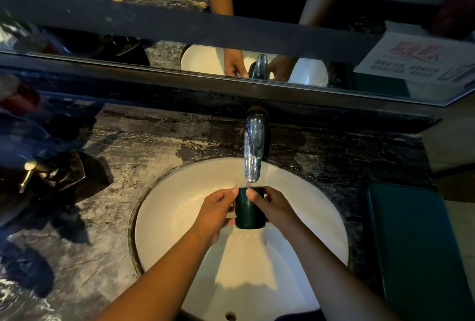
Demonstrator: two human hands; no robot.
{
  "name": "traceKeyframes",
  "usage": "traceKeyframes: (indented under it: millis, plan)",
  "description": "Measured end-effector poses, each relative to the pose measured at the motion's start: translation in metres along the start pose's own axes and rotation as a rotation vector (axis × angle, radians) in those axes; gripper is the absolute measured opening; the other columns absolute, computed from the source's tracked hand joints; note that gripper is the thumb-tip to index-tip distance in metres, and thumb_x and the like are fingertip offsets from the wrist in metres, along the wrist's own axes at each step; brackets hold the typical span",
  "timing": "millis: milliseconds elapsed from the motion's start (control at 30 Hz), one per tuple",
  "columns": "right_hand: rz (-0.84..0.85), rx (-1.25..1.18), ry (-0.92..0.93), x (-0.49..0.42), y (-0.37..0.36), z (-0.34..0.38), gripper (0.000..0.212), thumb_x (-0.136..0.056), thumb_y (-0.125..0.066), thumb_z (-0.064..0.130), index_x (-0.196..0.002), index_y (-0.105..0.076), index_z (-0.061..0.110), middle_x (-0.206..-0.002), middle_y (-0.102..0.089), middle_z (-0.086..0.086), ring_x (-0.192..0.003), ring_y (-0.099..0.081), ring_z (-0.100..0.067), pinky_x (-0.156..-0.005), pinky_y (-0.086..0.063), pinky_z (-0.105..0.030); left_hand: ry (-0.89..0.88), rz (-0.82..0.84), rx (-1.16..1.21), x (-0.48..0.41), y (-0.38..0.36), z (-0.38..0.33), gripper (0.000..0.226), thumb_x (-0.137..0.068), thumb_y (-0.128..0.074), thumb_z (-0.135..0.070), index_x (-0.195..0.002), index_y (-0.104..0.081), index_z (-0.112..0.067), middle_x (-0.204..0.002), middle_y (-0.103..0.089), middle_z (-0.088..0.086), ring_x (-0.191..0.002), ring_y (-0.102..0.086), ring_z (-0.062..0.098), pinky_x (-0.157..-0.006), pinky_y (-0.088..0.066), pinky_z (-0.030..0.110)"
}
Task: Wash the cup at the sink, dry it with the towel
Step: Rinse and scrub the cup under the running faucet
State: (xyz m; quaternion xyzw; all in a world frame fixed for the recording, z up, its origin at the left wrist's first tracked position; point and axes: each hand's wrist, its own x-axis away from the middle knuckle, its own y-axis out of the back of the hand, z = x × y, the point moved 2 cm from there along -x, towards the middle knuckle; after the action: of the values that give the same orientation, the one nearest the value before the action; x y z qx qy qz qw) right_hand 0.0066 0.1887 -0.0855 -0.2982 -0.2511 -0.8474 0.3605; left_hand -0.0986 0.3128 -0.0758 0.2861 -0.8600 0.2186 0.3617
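You have the dark green cup (249, 214) upright over the white basin (180, 218), its mouth just under the tap spout (254, 151). Your left hand (218, 212) and right hand (276, 209) both grasp it, fingers curled round its sides, thumbs near the rim. It looks stiff, glazed and light. Wet, it will likely be slippery and could chip on the basin, so grip the body. Its contents are hidden. What seems the towel (416, 256) lies on the worktop (115, 218), right.
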Motion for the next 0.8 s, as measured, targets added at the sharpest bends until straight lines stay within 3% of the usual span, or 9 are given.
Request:
traceKeyframes:
  millis: [133, 400, 633, 800]
  plan:
    - [0.014, -0.025, -0.027, 0.003, -0.003, -0.003, 0.088, -0.057, -0.065, 0.085, -0.124, -0.063, 0.027, -0.121, -0.071, -0.001, -0.108, -0.07, -0.022, -0.095, -0.059, -0.049, 0.017, -0.008, 0.022, 0.003, 0.002, 0.003, 0.031, -0.097, -0.062, -0.041, -0.1, -0.072, -0.013, -0.112, -0.073, 0.013, -0.101, -0.067, 0.029, -0.073, -0.057, 0.034]
    - [0.06, -0.038, -0.105, 0.011, -0.007, -0.009, 0.099, -0.056, -0.061, 0.089, -0.13, -0.061, 0.024, -0.123, -0.07, -0.007, -0.108, -0.07, -0.028, -0.083, -0.065, -0.045, 0.05, -0.012, -0.027, 0.004, 0.002, 0.012, 0.034, -0.096, -0.06, -0.046, -0.096, -0.067, -0.012, -0.111, -0.071, 0.012, -0.099, -0.065, 0.029, -0.083, -0.057, 0.041]
    - [0.12, -0.043, -0.136, 0.013, -0.011, -0.011, 0.096, -0.058, -0.06, 0.091, -0.123, -0.065, 0.02, -0.116, -0.074, -0.009, -0.104, -0.073, -0.028, -0.083, -0.065, -0.045, 0.077, -0.027, -0.014, 0.005, 0.006, 0.018, 0.037, -0.095, -0.062, -0.047, -0.096, -0.066, -0.01, -0.111, -0.072, 0.015, -0.104, -0.068, 0.035, -0.087, -0.058, 0.046]
    - [0.121, -0.023, -0.104, 0.014, -0.012, -0.007, 0.095, -0.057, -0.06, 0.089, -0.122, -0.065, 0.02, -0.115, -0.074, -0.008, -0.104, -0.073, -0.026, -0.082, -0.065, -0.043, 0.079, -0.023, 0.018, 0.007, 0.008, 0.019, 0.035, -0.095, -0.063, -0.045, -0.098, -0.065, -0.01, -0.109, -0.072, 0.014, -0.095, -0.067, 0.029, -0.081, -0.058, 0.042]
